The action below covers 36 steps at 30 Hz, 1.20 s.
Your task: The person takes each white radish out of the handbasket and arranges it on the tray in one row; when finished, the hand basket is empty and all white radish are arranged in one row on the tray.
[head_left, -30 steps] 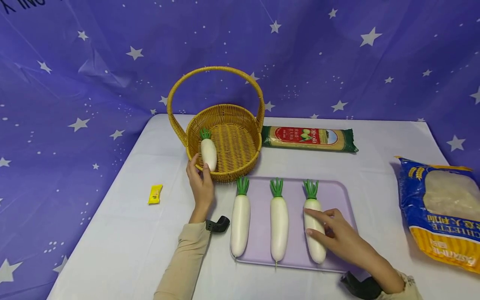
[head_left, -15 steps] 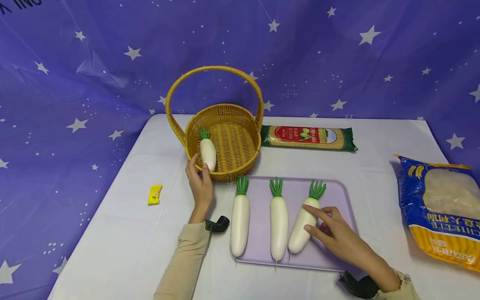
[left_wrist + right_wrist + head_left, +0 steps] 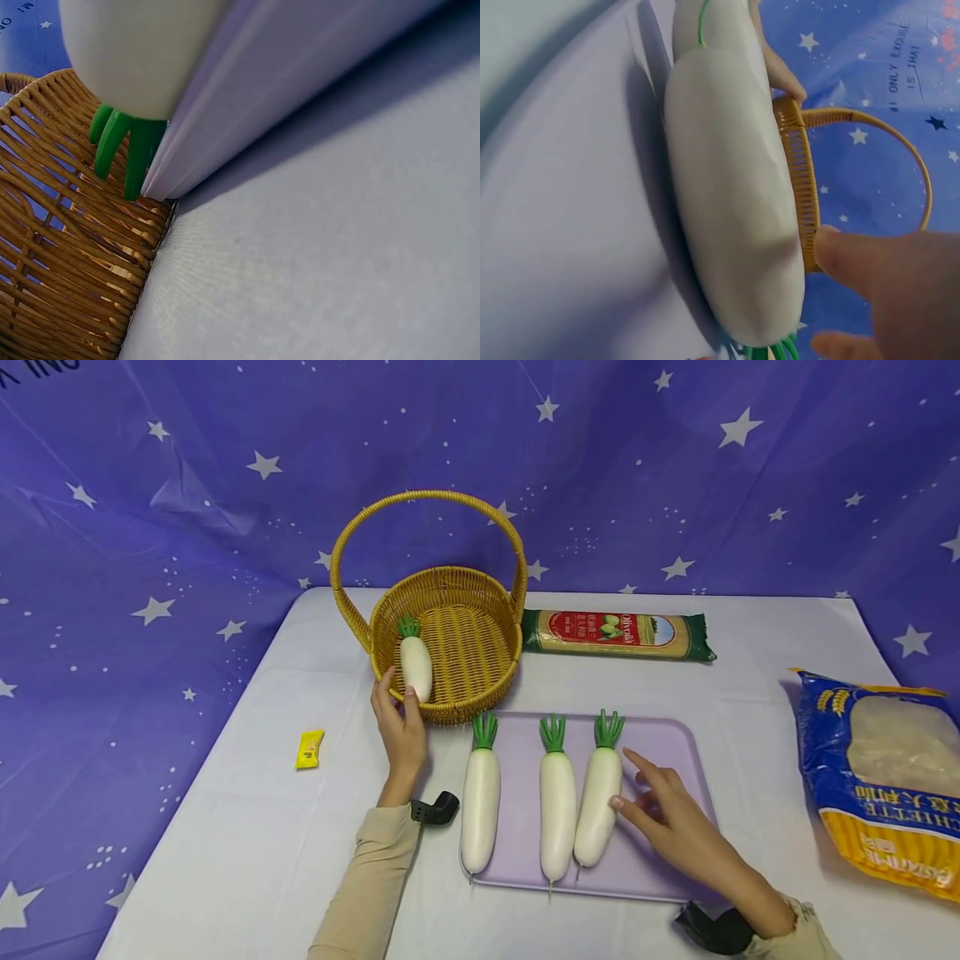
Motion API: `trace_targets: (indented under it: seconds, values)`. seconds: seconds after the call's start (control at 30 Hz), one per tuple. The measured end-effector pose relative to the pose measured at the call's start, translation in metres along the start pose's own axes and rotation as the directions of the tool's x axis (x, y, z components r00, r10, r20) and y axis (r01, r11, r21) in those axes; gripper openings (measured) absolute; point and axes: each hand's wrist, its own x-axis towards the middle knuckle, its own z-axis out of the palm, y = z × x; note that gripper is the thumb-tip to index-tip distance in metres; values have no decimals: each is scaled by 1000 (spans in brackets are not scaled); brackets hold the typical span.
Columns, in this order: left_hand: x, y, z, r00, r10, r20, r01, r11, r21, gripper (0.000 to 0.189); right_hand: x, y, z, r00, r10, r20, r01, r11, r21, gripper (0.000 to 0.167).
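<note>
My left hand holds the near rim of the wicker basket, with thumb and fingers at its front left edge. A white radish with green stalks leans inside the basket on that side. On the lilac tray lie three more white radishes, the left radish apart from the others. The middle radish and the right radish lie close together, the right one slightly tilted. My right hand is spread beside the right radish, thumb tip at its side and forefinger raised off it.
A spaghetti packet lies behind the tray, right of the basket. At the far right lies a blue and yellow pasta bag. A small yellow wrapped sweet is on the white table at left. Starry purple cloth hangs behind.
The right radish has slid left against the middle one, tilting and then straightening somewhat. My right hand's forefinger has lifted off it. The left hand has stayed at the basket.
</note>
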Motion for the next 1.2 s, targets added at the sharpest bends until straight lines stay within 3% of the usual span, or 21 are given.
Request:
trace_targets:
  seconds: [0.2, 0.43, 0.67, 0.77, 1.0, 1.2]
  values:
    - [0, 0, 0, 1000, -1, -4, 1, 1000, -3, 44, 3, -2, 5, 1000, 2, -26, -1, 999, 37, 65]
    - [-1, 2, 0, 1000, -12, -5, 12, 1000, -12, 43, 9, -8, 10, 1000, 0, 10, 0, 1000, 15, 59]
    - [-5, 35, -3, 1000, -15, 2, 15, 1000, -26, 42, 13, -12, 9, 999, 5, 31, -6, 999, 40, 47]
    - [-5, 40, -3, 1000, -19, 4, 19, 1000, -22, 42, 13, -11, 8, 1000, -4, 18, 4, 999, 50, 44]
    - [0, 7, 1, 1000, -9, -2, 9, 1000, -15, 43, 6, -6, 0, 1000, -10, 12, 10, 1000, 6, 42]
    - [0, 0, 1, 1000, -6, -7, 6, 1000, -9, 44, -1, -3, -8, 1000, -3, 25, 5, 997, -79, 42]
